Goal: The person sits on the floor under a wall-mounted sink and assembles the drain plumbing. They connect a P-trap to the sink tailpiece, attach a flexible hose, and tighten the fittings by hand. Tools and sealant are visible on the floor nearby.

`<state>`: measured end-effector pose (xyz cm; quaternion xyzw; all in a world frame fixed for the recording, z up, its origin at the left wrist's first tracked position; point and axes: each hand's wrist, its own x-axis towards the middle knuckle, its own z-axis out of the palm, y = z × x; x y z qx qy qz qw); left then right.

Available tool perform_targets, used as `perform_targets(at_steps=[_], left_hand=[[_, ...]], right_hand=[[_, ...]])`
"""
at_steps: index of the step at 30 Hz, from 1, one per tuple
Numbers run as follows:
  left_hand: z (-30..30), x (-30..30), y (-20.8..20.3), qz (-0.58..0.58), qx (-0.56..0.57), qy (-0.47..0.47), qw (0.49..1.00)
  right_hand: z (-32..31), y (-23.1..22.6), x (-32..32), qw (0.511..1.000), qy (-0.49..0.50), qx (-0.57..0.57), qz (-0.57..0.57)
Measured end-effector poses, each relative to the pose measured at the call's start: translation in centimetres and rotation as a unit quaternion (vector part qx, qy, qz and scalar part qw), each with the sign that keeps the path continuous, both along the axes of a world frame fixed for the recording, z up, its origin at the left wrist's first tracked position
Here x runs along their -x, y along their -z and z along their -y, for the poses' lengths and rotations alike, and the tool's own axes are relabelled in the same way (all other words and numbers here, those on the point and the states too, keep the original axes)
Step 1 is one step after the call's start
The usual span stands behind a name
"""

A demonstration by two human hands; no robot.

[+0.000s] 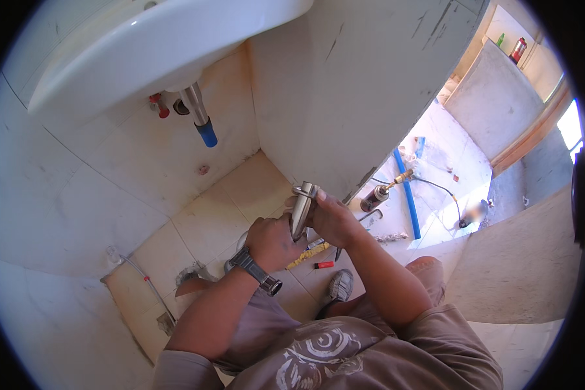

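Two-handed grip: left hand (272, 239) curls round the near end of a shiny, cylindrical metal tube (302, 211), and right hand (335, 221) is pinching its far end!
Tube: tilted, between both palms, right of the white ceramic basin (169, 52).
Floor, right: straight blue plastic pipe (407, 195).

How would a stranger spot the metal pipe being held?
Start at the white sink. Down and right of it, the left hand and right hand hold a silver pipe. Unlike the blue-tipped pipe under the sink, this one is in the hands.
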<state>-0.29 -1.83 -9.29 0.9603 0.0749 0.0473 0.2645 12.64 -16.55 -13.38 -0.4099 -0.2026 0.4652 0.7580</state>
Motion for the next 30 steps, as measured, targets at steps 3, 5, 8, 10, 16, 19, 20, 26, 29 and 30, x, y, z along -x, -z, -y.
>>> perform_targets(at_steps=[3,5,8,10,16,19,20,26,29,30], left_hand=[[-0.2,0.0,0.0,-0.014,0.013,-0.009,1.000],[-0.3,0.0,0.3,-0.004,0.037,-0.021,0.999],[-0.8,0.0,1.0,0.032,0.083,-0.036,0.995],[-1.4,-0.1,1.5,0.033,0.088,-0.027,0.995],[-4.6,-0.9,1.6,0.031,0.412,-0.168,0.895],[-6.1,-1.6,2.0,0.061,0.461,-0.242,0.851],[-6.4,-1.8,2.3,0.083,0.481,-0.268,0.831],[-7.7,-2.9,4.9,0.030,0.538,-0.229,0.811],[-6.9,-3.2,5.7,0.032,0.358,-0.232,0.904],[-6.6,-3.1,5.7,0.070,0.315,-0.203,0.924]], right_hand=[[-0.9,0.3,0.7,0.999,0.017,0.025,0.030],[-1.1,0.7,1.3,0.995,0.021,0.070,0.074],[-1.3,1.3,1.9,0.980,0.014,0.142,0.139],[-1.5,1.7,2.1,0.982,0.009,0.136,0.129],[-1.1,2.4,3.0,0.968,-0.149,0.149,0.139],[-0.4,2.7,4.7,0.940,-0.177,0.120,0.267],[-0.2,2.7,5.5,0.929,-0.161,0.106,0.315],[-1.9,2.5,7.7,0.874,0.026,0.333,0.353],[-3.1,2.1,6.1,0.859,0.074,0.343,0.373],[-3.6,2.1,5.2,0.848,0.076,0.357,0.385]])
